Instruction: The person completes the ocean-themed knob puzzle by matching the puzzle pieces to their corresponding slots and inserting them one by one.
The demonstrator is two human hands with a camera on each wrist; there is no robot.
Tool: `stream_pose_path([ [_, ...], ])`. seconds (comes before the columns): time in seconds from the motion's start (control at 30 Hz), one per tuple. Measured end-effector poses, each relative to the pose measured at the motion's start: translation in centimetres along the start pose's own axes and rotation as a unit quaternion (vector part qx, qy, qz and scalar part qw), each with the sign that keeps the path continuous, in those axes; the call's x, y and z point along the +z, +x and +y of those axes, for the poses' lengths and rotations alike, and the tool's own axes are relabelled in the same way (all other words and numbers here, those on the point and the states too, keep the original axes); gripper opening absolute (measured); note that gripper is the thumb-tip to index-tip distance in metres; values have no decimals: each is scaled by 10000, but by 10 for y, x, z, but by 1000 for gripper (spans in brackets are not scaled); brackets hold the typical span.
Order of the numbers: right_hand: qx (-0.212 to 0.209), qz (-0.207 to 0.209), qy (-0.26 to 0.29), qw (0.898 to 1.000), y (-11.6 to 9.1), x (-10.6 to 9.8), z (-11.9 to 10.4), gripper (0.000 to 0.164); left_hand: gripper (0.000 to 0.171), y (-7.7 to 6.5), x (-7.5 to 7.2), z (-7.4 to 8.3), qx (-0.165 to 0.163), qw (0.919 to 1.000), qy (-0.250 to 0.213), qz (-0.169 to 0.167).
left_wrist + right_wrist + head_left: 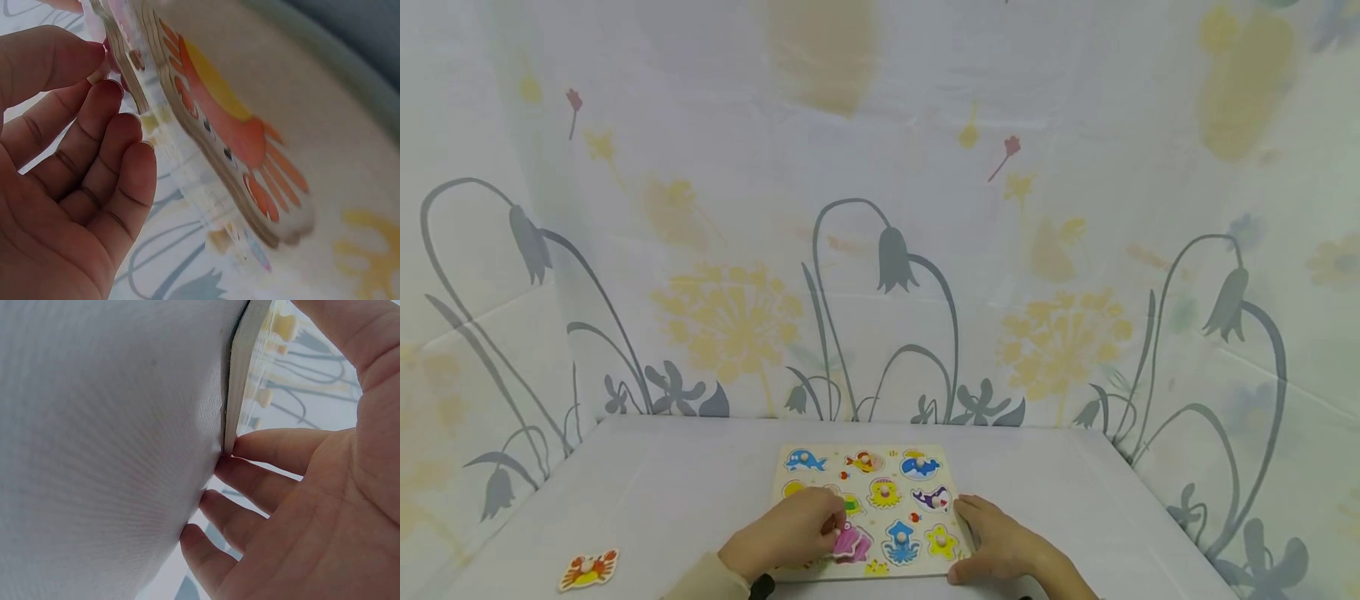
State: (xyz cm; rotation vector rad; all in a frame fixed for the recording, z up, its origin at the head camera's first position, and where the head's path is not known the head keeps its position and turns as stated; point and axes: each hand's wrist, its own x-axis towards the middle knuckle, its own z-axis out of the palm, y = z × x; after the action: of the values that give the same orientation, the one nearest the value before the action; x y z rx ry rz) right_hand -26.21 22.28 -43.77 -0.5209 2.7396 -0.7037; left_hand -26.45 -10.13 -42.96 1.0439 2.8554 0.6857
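Note:
On the white table lies a wooden knob puzzle board (936, 568) with sea-animal pictures. My left hand (801, 529) is over its lower left part, with thumb and forefinger pinching the small knob of a pink-purple puzzle piece (853, 543). In the left wrist view this piece stands tilted beside a printed orange crab shape (234, 134). My left hand hides part of the board's left side. My right hand (1003, 542) rests along the board's right edge, thumb at the lower corner; its fingertips (244, 445) touch the board's side and the table.
A loose crab puzzle piece (587, 571) with a knob lies on the table at the left. Other pieces sit on the board, among them a yellow octopus (884, 494), a blue squid (901, 546) and a yellow starfish (941, 543). A flower-patterned curtain (880, 167) surrounds the table.

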Motion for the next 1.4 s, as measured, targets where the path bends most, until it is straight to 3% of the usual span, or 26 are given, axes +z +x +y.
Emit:
stream_pose_path([
  [0.33,3,15,40,10000,0,0,-2,99,11,6,7,10,-400,9990,10,-185],
  [0.57,-40,35,-1,10000,-1,1,-1,99,14,8,7,16,-348,9992,59,-159],
  [0.8,-52,44,11,10000,-2,-1,-2,97,10,9,10,18,-596,9977,68,-311],
  [1.4,-10,18,-3,10000,-1,-1,0,98,9,10,12,15,-563,9979,58,-312],
])
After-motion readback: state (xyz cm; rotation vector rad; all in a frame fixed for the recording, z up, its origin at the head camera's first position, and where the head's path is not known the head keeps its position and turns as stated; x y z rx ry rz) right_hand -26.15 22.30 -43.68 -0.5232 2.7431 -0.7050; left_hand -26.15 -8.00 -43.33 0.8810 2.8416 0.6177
